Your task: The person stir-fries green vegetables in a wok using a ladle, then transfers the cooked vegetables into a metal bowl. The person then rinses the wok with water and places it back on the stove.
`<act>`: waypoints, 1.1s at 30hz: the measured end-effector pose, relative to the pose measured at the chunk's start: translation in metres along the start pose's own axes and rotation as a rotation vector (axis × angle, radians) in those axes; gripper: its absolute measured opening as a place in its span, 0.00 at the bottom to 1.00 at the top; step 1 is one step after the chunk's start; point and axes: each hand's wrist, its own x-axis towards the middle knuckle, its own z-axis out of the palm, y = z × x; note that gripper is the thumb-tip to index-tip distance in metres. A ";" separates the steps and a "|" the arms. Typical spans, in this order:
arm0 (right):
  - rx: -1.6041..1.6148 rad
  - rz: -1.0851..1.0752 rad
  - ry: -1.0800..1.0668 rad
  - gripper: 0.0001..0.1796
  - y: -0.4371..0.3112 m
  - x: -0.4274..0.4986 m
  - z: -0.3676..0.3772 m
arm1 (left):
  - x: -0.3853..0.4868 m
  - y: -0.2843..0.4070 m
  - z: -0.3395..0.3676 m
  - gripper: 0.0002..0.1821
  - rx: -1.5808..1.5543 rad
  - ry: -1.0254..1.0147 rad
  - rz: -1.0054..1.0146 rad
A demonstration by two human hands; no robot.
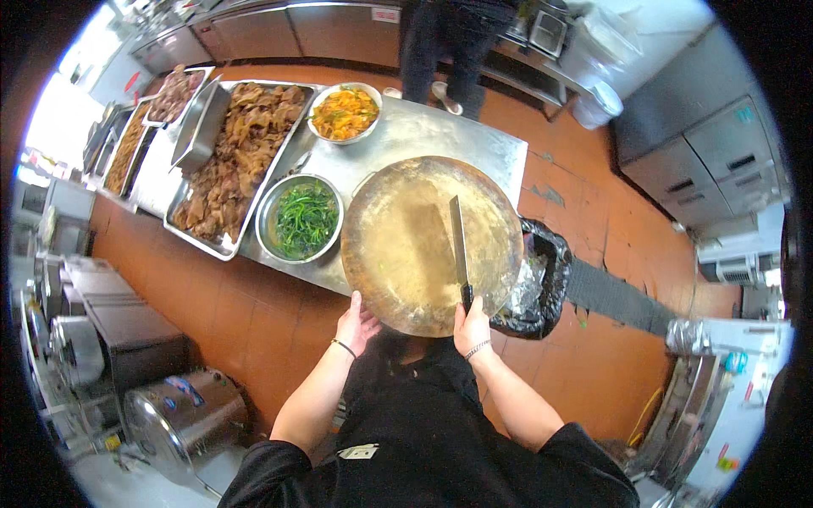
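A large round chopping block [394, 267] lies before me on the steel table, its pale top worn and stained brown at the rim. My right hand [471, 331] grips the black handle of a cleaver [459, 238], whose blade is held upright on edge over the right half of the block and points away from me. At the block's near left edge is my left hand [357, 327], fingers apart and holding nothing; whether it touches the rim cannot be told. Left of the block stands a steel bowl [260, 225] of cooked green vegetables [307, 216].
A long tray [235, 251] of brown cooked meat [241, 152] holds a steel pan [202, 127]. Behind sits a white bowl [375, 130] of orange shredded food [345, 114]. A black-lined bin [552, 311] stands right of the block. A person [444, 44] stands beyond the table [457, 136].
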 end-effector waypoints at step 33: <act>1.008 0.727 -0.385 0.49 0.200 0.123 -0.097 | -0.049 -0.163 0.069 0.39 -0.074 -0.038 0.121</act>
